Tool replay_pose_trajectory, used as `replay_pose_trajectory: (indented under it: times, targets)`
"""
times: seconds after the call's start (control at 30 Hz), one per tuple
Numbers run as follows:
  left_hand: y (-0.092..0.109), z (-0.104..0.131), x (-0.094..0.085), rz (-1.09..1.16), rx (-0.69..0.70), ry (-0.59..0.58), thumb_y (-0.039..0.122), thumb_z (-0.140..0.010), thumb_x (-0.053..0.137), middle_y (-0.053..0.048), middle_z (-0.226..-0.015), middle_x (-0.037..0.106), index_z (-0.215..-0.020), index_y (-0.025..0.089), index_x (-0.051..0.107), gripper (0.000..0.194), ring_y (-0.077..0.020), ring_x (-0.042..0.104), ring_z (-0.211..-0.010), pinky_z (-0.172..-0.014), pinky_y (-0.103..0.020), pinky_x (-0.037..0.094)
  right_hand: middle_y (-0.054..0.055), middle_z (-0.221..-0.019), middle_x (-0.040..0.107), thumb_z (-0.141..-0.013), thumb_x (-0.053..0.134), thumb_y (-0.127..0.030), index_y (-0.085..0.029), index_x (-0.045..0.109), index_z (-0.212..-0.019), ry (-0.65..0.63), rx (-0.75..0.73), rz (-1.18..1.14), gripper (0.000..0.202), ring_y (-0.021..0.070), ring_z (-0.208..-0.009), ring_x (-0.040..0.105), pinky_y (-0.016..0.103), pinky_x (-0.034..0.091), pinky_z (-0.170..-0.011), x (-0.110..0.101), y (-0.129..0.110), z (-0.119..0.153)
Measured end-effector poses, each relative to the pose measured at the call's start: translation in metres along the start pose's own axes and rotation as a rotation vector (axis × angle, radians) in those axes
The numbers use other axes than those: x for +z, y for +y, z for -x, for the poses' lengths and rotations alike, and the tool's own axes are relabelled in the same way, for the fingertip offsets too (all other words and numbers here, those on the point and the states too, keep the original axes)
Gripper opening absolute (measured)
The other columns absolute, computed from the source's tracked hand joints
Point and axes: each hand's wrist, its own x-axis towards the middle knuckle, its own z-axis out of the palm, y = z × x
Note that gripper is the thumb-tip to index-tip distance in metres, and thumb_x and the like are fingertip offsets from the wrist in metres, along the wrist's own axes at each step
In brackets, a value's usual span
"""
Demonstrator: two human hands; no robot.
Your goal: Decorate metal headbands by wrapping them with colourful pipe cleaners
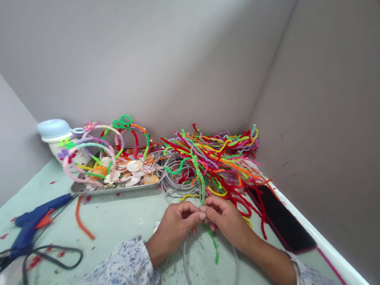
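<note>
At six o'clock, a thin gray ring [237, 267] hangs below the person's hands, above the pale green table [117, 231]. The left hand [178, 223] and right hand [226, 217] meet just below the center, thumb tips together, fingers curled nearly closed, both pinching the ring's top and a green fuzzy stem [200, 183] that sticks out above and below them. A blue glue gun [29, 229] lies at eight o'clock, a dark phone [284, 223] at four. Beyond the hands, toward one o'clock, is a heap of colorful stems [227, 156]; a metal tray [119, 189] of shells and looped bands sits toward ten, beside a blue-lidded white container [59, 143].
</note>
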Motion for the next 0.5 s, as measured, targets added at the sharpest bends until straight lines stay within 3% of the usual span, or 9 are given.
replay_pose_trajectory:
  times: [0.3, 0.5]
  targets:
    - [-0.0052, -0.0037, -0.002, 0.019, -0.024, 0.021, 0.029, -0.075, 0.063, 0.002, -0.054, 0.056, -0.066, 0.012, 0.062, 0.019, -0.007, 0.045, -0.046, -0.047, -0.019, 0.034, -0.006, -0.058, 0.047, -0.084, 0.054, -0.036, -0.017, 0.053, -0.074, -0.032, -0.009, -0.091, 0.022, 0.007, -0.046, 0.044, 0.02, 0.035, -0.045, -0.0004, 0.0005, 0.0016]
    - [-0.0037, -0.0038, -0.0052, 0.059, -0.042, 0.051, 0.031, -0.075, 0.063, 0.002, -0.053, 0.055, -0.067, 0.012, 0.062, 0.02, -0.0078, 0.047, -0.047, -0.048, -0.02, 0.035, -0.003, -0.063, 0.055, -0.085, 0.053, -0.04, -0.017, 0.056, -0.087, -0.047, -0.001, -0.13, 0.023, 0.0069, -0.046, 0.048, 0.019, 0.035, -0.045, -0.0024, 0.0011, 0.0012]
